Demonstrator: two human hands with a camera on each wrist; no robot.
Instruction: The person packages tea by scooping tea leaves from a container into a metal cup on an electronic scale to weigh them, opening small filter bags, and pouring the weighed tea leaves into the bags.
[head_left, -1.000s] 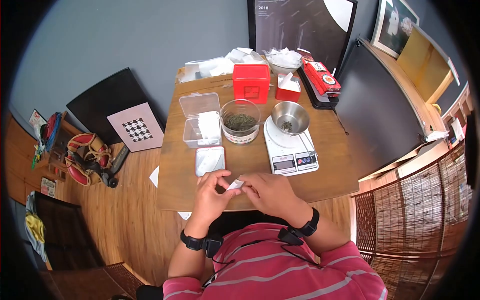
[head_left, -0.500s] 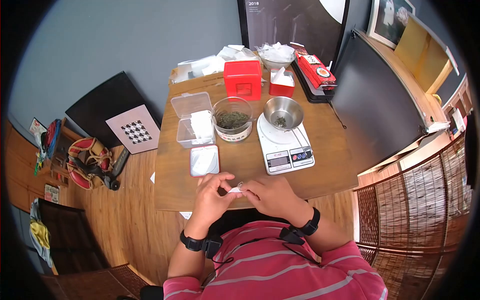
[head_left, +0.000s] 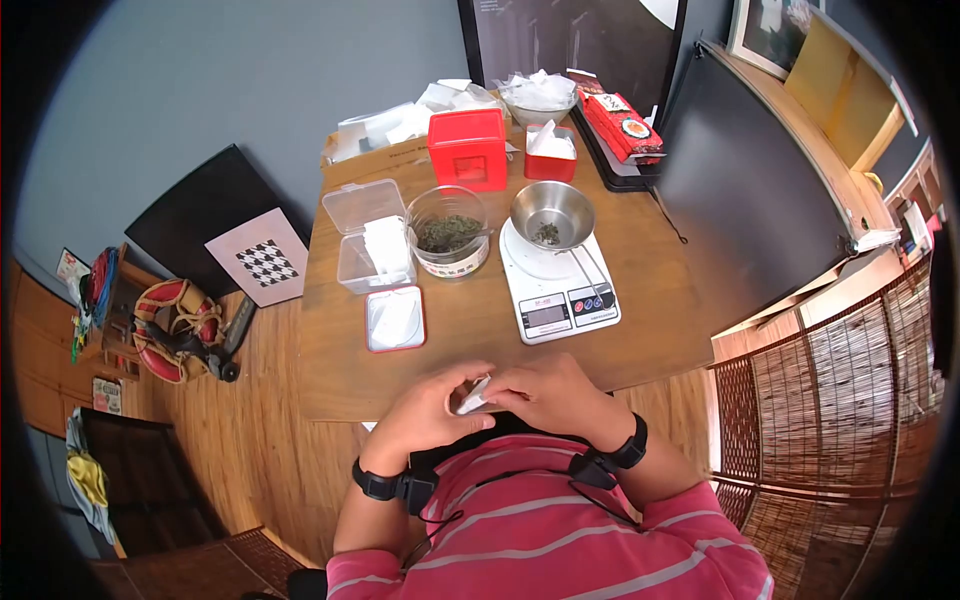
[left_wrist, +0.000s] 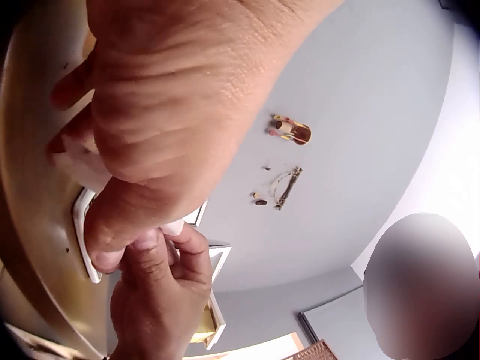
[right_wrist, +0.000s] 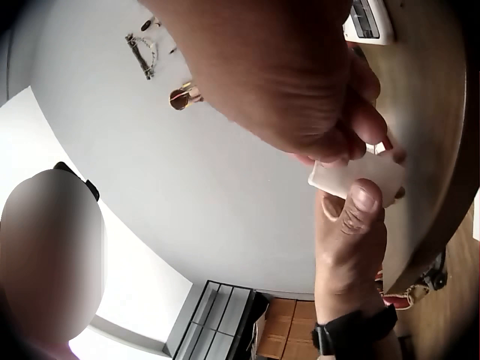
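A small white pouch (head_left: 473, 397) is held between both hands over the near edge of the table. My left hand (head_left: 425, 410) grips it from the left, and in the right wrist view its thumb presses the flat face of the pouch (right_wrist: 352, 177). The fingertips of my right hand (head_left: 550, 388) pinch the other end. Beyond them stands a white kitchen scale (head_left: 562, 308) bearing a steel bowl (head_left: 575, 210) with a few dried leaves. A clear round tub (head_left: 452, 266) of dark dried leaves is to its left.
A shallow red-rimmed tin (head_left: 396, 318) lies left of the hands. Behind it is an open plastic box (head_left: 350, 262) with white pouches. Further back are a red canister (head_left: 468, 150), a small red box (head_left: 550, 165) of white paper and a red packet (head_left: 622, 128).
The pouch has gone from lying nearly flat to standing tilted between the fingers. My left thumb has swung toward the body. The head view has shifted a little.
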